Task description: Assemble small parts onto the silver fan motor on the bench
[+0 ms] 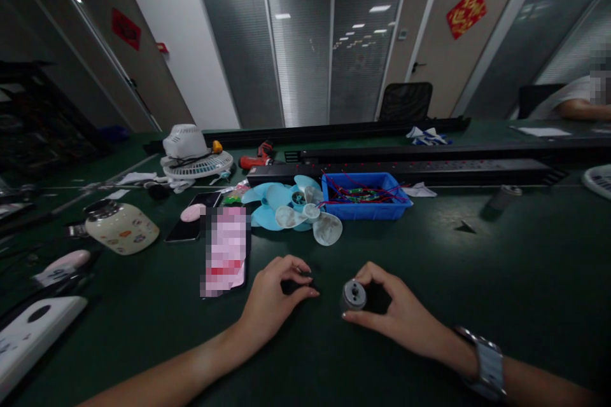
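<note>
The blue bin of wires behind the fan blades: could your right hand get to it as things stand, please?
Probably yes, once freed. The right hand holds a small motor, and the blue bin sits ahead of it across bare green table. The fan blades lie to the bin's left, off that path.

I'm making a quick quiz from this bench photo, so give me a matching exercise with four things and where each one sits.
Things:
1. small round silver motor
2. blue plastic bin of wires
3. cream jar-shaped container with stickers
4. pale blue and white fan blades

Places:
A. far left of bench
B. in right hand
C. just left of the bin
D. centre, before the black rail

Pairs: 1-B, 2-D, 3-A, 4-C
</note>
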Demonstrator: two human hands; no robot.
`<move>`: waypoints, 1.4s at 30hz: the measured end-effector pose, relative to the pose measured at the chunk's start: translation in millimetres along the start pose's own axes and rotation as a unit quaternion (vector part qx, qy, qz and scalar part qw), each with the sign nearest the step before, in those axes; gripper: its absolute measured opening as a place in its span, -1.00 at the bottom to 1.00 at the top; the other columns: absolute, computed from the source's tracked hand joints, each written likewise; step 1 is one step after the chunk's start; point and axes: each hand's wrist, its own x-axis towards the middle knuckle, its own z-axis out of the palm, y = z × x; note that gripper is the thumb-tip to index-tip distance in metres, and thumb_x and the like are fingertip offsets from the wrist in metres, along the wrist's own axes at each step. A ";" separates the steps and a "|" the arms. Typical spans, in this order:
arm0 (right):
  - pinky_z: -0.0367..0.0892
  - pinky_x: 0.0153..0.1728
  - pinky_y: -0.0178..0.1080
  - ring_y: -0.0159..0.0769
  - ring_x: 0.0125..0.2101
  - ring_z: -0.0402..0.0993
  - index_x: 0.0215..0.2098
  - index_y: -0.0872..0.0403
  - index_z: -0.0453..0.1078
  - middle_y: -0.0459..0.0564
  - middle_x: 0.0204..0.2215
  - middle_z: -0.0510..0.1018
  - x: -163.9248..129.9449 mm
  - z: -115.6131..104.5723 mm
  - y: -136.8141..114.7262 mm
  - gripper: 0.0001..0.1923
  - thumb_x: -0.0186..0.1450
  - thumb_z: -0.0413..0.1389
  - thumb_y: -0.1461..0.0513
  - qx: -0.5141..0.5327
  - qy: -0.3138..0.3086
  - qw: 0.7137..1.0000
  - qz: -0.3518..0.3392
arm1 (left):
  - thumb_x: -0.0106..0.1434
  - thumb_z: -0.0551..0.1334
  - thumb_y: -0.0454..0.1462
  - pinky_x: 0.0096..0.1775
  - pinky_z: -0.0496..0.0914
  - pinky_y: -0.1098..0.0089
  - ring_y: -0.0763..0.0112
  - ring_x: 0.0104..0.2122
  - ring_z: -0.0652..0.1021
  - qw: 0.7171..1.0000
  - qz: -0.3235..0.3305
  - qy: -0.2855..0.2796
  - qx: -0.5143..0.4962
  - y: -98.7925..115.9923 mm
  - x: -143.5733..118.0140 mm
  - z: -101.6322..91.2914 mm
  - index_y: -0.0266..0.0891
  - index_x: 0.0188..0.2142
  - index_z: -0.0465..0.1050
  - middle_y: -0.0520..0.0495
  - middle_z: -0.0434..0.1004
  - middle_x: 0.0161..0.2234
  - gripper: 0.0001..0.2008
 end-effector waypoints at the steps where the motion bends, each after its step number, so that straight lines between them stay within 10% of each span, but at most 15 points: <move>1: 0.29 -0.23 -0.17 -0.22 -0.26 0.41 -0.28 0.04 0.31 -0.09 -0.28 0.45 -0.3 0.0 0.1 -0.65 0.16 0.36 0.11 0.000 -0.001 1.000 0.001 | 0.09 0.45 -0.34 -0.13 0.52 0.27 0.26 -0.20 0.66 1.000 0.005 0.005 0.005 -0.7 -0.1 0.5 -0.16 -0.20 0.45 0.00 0.62 -0.22 -0.70; 8: 0.30 -0.24 -0.18 -0.22 -0.26 0.41 -0.27 0.04 0.33 -0.09 -0.28 0.46 1.2 -0.8 -2.8 -0.67 0.17 0.35 0.11 -0.003 -0.009 1.000 0.009 | 0.09 0.45 -0.36 -0.17 0.54 0.22 0.19 -0.22 0.67 0.998 0.015 0.041 0.052 2.8 -1.5 0.2 -0.18 -0.27 0.50 -0.03 0.66 -0.26 -0.78; 18: 0.29 -0.24 -0.18 -0.22 -0.26 0.41 -0.28 0.03 0.33 -0.10 -0.30 0.46 -0.5 1.4 -0.3 -0.69 0.18 0.33 0.10 -0.005 -0.004 1.000 0.000 | 0.15 0.39 -0.44 -0.36 0.53 0.54 0.39 -0.33 0.69 0.990 0.104 0.022 -0.096 66.6 9.5 26.5 -0.20 -0.31 0.47 0.06 0.67 -0.35 -0.82; 42: 0.33 -0.22 -0.20 -0.24 -0.25 0.45 -0.23 -0.01 0.38 -0.13 -0.29 0.50 0.4 1.7 0.4 -0.72 0.21 0.33 0.09 -0.016 -0.005 1.000 -0.017 | 0.16 0.39 -0.38 -0.26 0.53 0.44 0.34 -0.33 0.69 0.991 0.084 -0.046 -0.089 66.0 12.1 27.6 -0.19 -0.30 0.40 0.06 0.65 -0.35 -0.81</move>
